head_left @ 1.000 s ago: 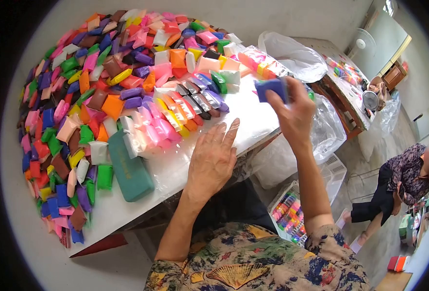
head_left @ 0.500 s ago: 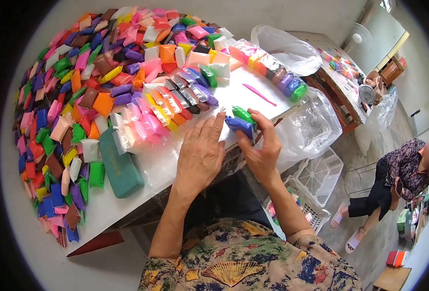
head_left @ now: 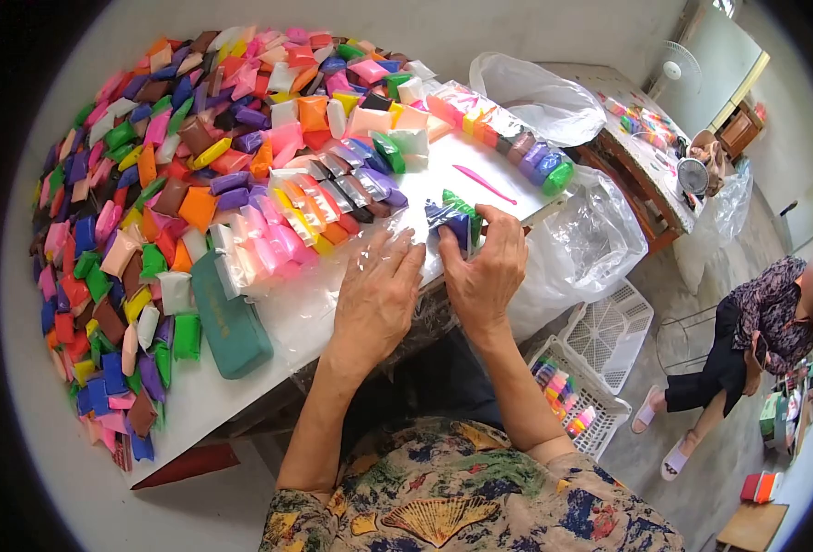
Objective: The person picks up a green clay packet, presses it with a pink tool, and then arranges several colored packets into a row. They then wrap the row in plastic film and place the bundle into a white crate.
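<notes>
My right hand (head_left: 486, 276) pinches a blue packet (head_left: 451, 219) and a green packet (head_left: 463, 204) between thumb and fingers, standing them on edge at the table's front. To its left, my left hand (head_left: 376, 290) lies with its fingers stretched out over a clear plastic bag (head_left: 393, 225). Just beyond the left fingers are neat rows of small wrapped packets, with pink packets (head_left: 264, 241), orange packets (head_left: 322, 213) and black packets (head_left: 340, 191) among them. A pink plastic modelling tool (head_left: 485, 184) rests on the white tabletop behind the right hand.
A big heap of coloured packets (head_left: 163, 179) covers the table's left side. A green case (head_left: 230, 317) lies near the front edge. A filled clear pack (head_left: 508, 138), plastic bags (head_left: 577, 235), white crates (head_left: 586, 405) and a seated person (head_left: 756, 322) are to the right.
My right hand has tipped the blue and green packets more upright. My left hand has drawn back slightly, its fingers still on the clear bag. The view has shifted slightly.
</notes>
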Motion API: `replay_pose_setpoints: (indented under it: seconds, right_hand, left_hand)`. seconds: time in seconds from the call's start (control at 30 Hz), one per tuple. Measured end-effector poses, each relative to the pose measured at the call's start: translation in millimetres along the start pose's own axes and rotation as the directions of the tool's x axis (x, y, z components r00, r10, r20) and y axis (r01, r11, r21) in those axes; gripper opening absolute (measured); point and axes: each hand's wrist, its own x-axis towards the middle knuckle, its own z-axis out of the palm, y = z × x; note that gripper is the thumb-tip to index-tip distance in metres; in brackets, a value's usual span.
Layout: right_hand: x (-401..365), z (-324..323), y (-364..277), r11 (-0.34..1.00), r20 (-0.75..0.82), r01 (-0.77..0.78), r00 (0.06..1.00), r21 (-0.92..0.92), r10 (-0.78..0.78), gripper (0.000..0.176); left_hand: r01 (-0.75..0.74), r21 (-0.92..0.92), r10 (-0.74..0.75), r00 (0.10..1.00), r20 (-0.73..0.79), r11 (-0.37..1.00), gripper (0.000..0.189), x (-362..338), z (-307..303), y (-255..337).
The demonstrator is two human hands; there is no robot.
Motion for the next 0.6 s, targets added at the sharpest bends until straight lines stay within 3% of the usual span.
replay_pose_setpoints:
  seconds: [0.2,0.3,0.4,0.5,0.6]
  right_hand:
    - [-1,-3,-3,0.999,0.011,0.043,0.999,-0.002,-0.043,0.045]
    - [-1,-3,-3,0.999,0.027,0.034,0.999,-0.018,-0.034,0.046]
    - [0,0,-1,1.000,0.023,0.020,1.000,0.011,-0.021,0.045]
    - [1,3,0,0.999,0.017,-0.004,1.000,0.037,0.003,0.045]
    - [1,-2,0,0.996,0.024,-0.053,0.998,0.078,0.051,0.044]
  left_hand:
    - [0.004,0.011,-0.004,1.000,0.002,1.000,0.034,3,-4,7]
    - [0.082,-0.166,-0.068,0.993,0.091,0.983,0.032,13,-18,13]
    - [0.076,-0.443,-0.119,0.990,-0.069,0.893,0.029,26,-6,10]
    - [0.121,-0.568,-0.220,0.970,-0.108,0.814,0.028,28,13,5]
    - [0.077,-0.516,-0.175,0.974,-0.145,0.853,0.029,26,15,4]
